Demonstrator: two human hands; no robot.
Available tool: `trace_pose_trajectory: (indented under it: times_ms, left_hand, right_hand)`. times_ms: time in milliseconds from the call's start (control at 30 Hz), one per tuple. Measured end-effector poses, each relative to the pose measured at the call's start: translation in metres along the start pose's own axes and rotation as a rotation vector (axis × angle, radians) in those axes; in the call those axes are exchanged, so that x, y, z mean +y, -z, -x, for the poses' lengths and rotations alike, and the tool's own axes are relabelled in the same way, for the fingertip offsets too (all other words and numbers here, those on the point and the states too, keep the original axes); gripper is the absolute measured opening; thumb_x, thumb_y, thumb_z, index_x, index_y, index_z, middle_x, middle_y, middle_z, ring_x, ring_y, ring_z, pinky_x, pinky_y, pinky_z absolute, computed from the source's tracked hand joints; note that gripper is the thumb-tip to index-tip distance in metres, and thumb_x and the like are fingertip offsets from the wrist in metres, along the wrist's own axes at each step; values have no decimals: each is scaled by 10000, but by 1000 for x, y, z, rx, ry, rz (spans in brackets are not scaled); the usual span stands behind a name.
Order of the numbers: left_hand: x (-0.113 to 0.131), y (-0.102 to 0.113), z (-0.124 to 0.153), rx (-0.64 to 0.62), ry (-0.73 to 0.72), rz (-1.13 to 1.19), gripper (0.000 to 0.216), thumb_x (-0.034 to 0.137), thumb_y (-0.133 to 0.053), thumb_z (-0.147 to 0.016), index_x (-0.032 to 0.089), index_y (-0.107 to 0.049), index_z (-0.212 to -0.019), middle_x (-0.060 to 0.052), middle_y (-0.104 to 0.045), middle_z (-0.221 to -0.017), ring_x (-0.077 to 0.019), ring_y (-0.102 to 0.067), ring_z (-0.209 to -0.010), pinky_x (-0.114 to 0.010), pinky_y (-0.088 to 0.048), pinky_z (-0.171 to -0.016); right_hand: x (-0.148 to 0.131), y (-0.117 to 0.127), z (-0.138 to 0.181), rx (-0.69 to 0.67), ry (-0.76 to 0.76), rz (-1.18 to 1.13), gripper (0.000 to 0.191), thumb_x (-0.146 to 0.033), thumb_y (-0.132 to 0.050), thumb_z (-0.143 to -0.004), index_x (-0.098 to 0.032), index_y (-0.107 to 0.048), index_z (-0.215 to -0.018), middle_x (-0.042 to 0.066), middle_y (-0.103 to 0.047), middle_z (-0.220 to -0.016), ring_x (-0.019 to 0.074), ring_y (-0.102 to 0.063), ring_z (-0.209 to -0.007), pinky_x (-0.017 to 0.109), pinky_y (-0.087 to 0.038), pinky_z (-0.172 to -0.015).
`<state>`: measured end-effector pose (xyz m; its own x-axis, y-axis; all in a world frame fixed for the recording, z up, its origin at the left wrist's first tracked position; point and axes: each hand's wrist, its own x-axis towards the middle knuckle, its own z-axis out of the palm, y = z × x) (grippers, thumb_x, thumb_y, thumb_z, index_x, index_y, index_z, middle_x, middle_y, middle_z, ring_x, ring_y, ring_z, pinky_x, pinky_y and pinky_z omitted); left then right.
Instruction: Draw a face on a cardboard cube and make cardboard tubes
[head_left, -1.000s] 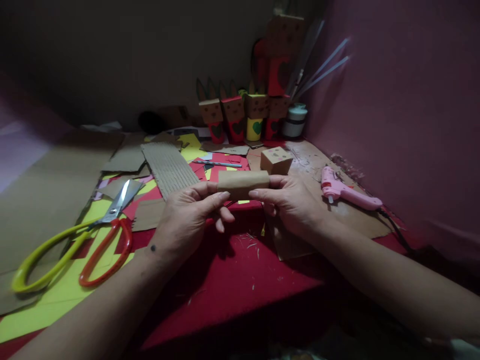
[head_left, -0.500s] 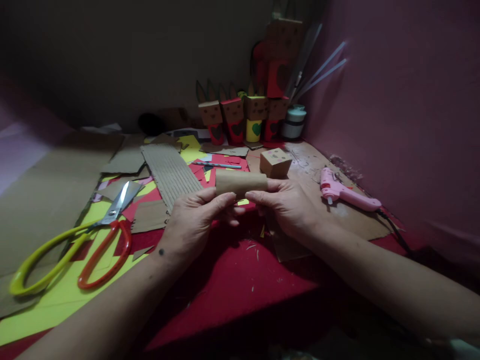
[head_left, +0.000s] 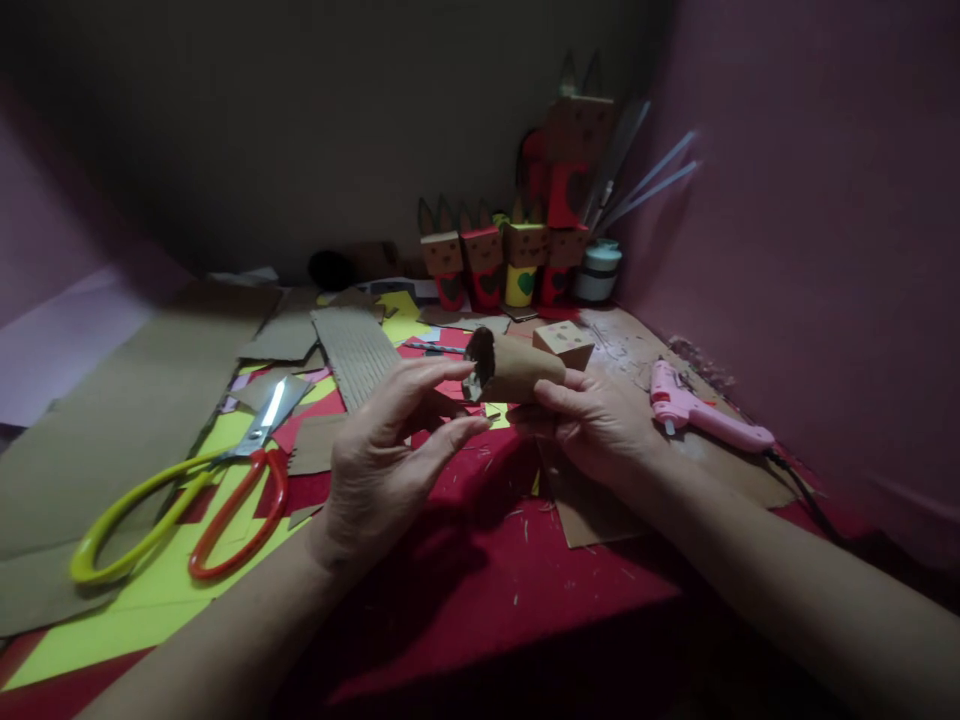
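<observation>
My right hand (head_left: 592,415) grips a brown cardboard tube (head_left: 525,368) by its right end, thumb in front. The tube is tilted so its dark open end faces left, toward me. At that end my left hand (head_left: 409,420) is open, thumb and fingers apart. Its index fingertip is at the rim; whether it touches I cannot tell. Just behind the tube sits a small cardboard box (head_left: 566,340) with a drawn face, partly hidden. Below my right hand lies a flat cardboard piece (head_left: 592,505).
Large scissors (head_left: 251,450) with yellow and red handles lie at left on yellow paper and cardboard scraps. A pink glue gun (head_left: 705,415) rests on cardboard at right, its cord trailing. Several box-headed figures (head_left: 484,265) and a jar (head_left: 598,270) with sticks stand at the back.
My left hand has let go of the tube's left end and opened. The tube has turned so its opening shows. The view has shifted slightly.
</observation>
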<state>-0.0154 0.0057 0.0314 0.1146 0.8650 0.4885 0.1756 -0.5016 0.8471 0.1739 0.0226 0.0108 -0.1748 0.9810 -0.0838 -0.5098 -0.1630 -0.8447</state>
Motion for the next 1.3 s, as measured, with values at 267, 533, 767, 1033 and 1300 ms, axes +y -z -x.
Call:
trace_pose_trajectory:
  times_ms: [267,533,767,1033,1300]
  left_hand:
    - [-9,1,-4,-63,-147,-53,175,164,-686,-797,244,-698,-952,-44,-530,-1096,-134,-589,-863,-239,-525,-726]
    - [-18,5,-7,-77,-267,-264,73,185,-618,-866,206,-654,-806,-2,-634,-763,-126,-594,-698,-247,-470,-649]
    - [-32,8,-11,-37,-416,-330,105,98,-643,-827,194,-658,-864,16,-659,-771,-101,-613,-692,-218,-497,-645]
    - [-28,35,-33,311,-1,-177,90,175,-644,-781,160,-682,-861,22,-643,-640,-81,-585,-491,-191,-459,-453]
    - [-43,62,-19,246,160,-591,305,390,-535,-841,161,-635,-665,-6,-615,-546,-126,-581,-450,-242,-455,-440]
  right_hand:
    - [5,0,-1,-96,-92,-70,332,-255,-831,-651,-206,-722,-961,40,-730,-876,144,-615,-643,311,-492,-680]
    - [7,4,-4,-67,-109,-70,334,-247,-870,-579,-179,-730,-874,39,-704,-758,147,-595,-612,278,-466,-587]
    - [4,-1,-1,-30,-141,-73,286,-252,-866,-584,-156,-712,-805,29,-664,-728,114,-569,-553,234,-417,-486]
    - [-12,5,7,10,100,162,223,-227,-808,-658,-171,-644,-798,-32,-597,-634,66,-498,-461,211,-372,-431]
    - [-27,5,8,109,145,463,182,-148,-662,-731,-165,-588,-896,-36,-558,-587,72,-449,-373,205,-295,-328]
